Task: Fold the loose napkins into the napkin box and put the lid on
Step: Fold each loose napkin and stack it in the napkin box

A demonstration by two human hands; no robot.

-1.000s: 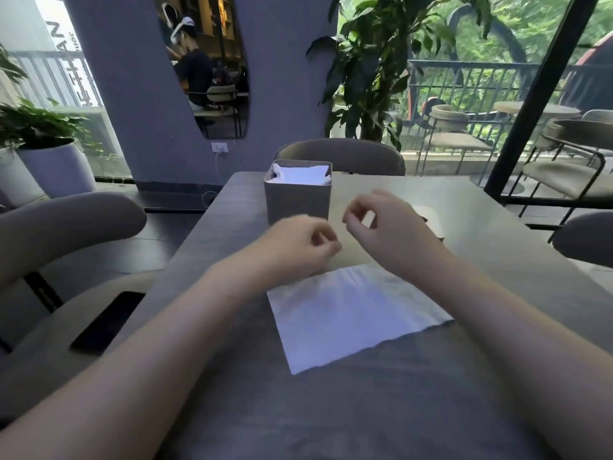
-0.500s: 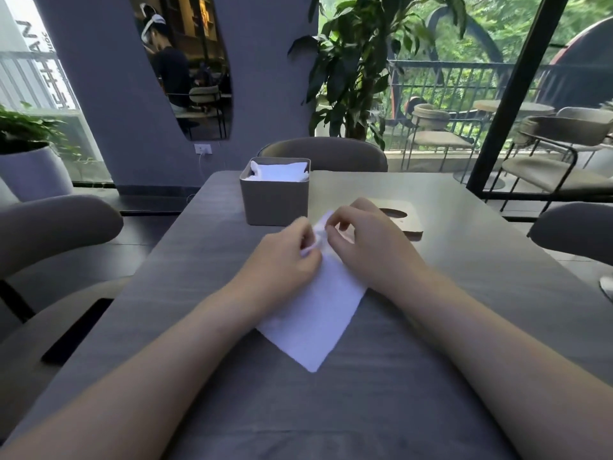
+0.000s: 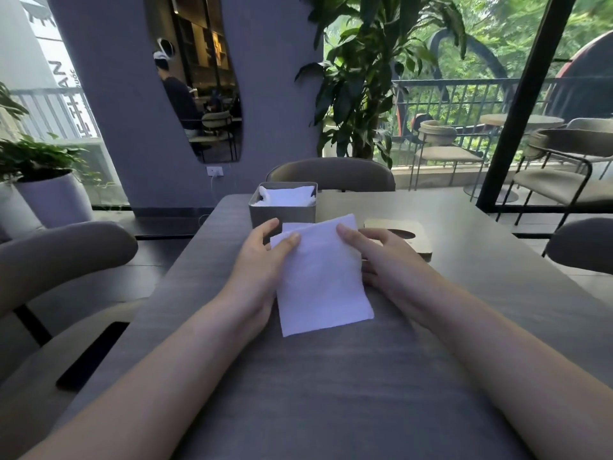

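A white napkin (image 3: 320,277), folded over into a narrower rectangle, is held above the grey table (image 3: 331,393). My left hand (image 3: 262,260) pinches its upper left corner with thumb on top. My right hand (image 3: 381,257) grips its upper right edge, fingers behind the paper. Just beyond stands the grey napkin box (image 3: 282,210), without a lid, with folded white napkins inside. The flat wooden lid (image 3: 404,237) with an oval slot lies on the table to the right of the box, partly hidden by my right hand.
A dark phone (image 3: 93,353) lies on the seat of the chair at my left. Upholstered chairs stand at the far side (image 3: 331,174) and right (image 3: 580,244) of the table. Potted plants stand by the wall and window.
The flat napkin was picked up by its far corners, folded over on itself, and is now held as a narrower rectangle between both hands. My view has tilted up slightly.
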